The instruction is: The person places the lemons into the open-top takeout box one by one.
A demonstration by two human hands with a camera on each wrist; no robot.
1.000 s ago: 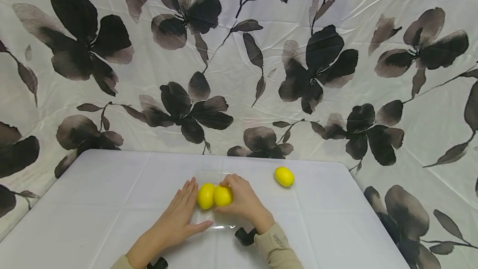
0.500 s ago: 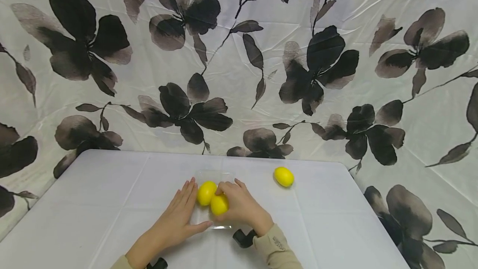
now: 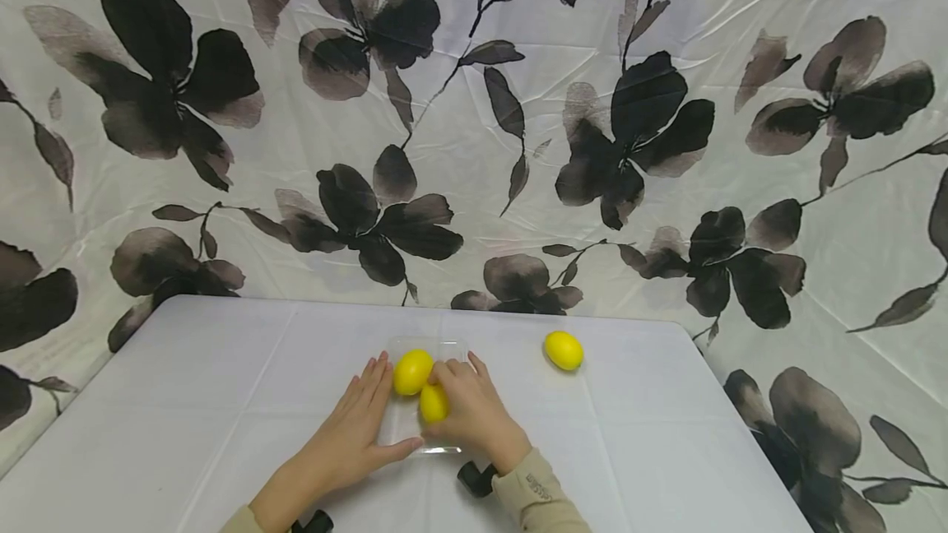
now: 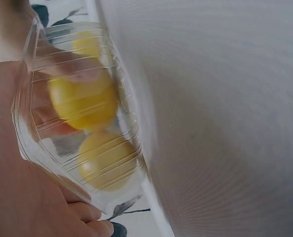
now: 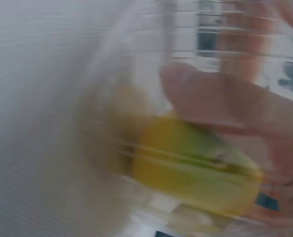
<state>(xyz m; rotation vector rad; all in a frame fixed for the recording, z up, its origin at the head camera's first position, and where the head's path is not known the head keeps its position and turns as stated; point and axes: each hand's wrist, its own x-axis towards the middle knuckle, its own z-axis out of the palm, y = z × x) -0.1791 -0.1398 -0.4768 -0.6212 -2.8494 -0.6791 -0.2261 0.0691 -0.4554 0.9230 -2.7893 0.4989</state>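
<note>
A clear plastic container (image 3: 400,431) stands on the table with two yellow lemons in it. My left hand (image 3: 348,434) lies along its left side, fingers straight and thumb stretched toward its near edge. The right hand (image 3: 477,410) reaches into the container and grips the nearer lemon (image 3: 433,405), covering part of it. Beyond it, at the far left inside, sits the other lemon (image 3: 412,372). Through the ribbed wall, the left wrist view shows the gripped lemon (image 4: 85,101) next to the far one (image 4: 107,163). In the blurred right wrist view, the thumb lies against the lemon (image 5: 196,165).
A third lemon (image 3: 564,350) lies on the white tablecloth (image 3: 629,434) to the right of the container. A floral curtain (image 3: 504,146) hangs behind the table. Black wrist devices (image 3: 476,479) show beneath the forearms.
The right hand has drawn its lemon a little nearer and to the left. The other lemon has shifted toward the container's far end. My left hand has stayed in place.
</note>
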